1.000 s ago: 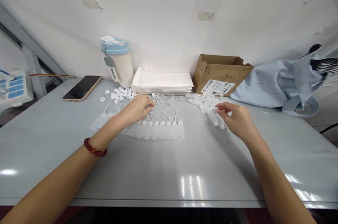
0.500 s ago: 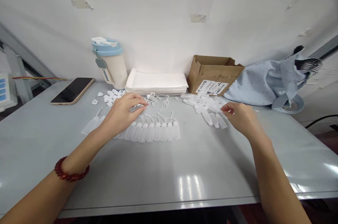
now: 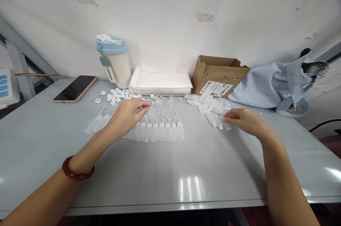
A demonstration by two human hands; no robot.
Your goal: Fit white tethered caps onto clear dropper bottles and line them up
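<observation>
My left hand (image 3: 128,114) hovers behind a row of small translucent bottles (image 3: 166,133) with white loop cords at their tops. Its thumb and fingertips come together in a pinch beside a heap of loose white cords (image 3: 168,103); anything between them is too small to make out. To the right, my right hand (image 3: 243,121) has its fingertips closed at the end of a small translucent bottle (image 3: 226,126), the nearest of a loose pile of capless bottles (image 3: 209,106). White caps (image 3: 117,94) lie heaped behind my left hand.
Along the wall stand a cream tumbler (image 3: 119,66) with a blue lid, a stack of white envelopes (image 3: 162,81), an open cardboard box (image 3: 217,78) and a light blue cloth bag (image 3: 262,84). A phone (image 3: 76,89) lies at the left of the grey table (image 3: 149,176).
My right hand has moved slightly toward me, down to the nearest bottle of the pile. My left hand stays nearly in place by the cords. The view has shifted slightly.
</observation>
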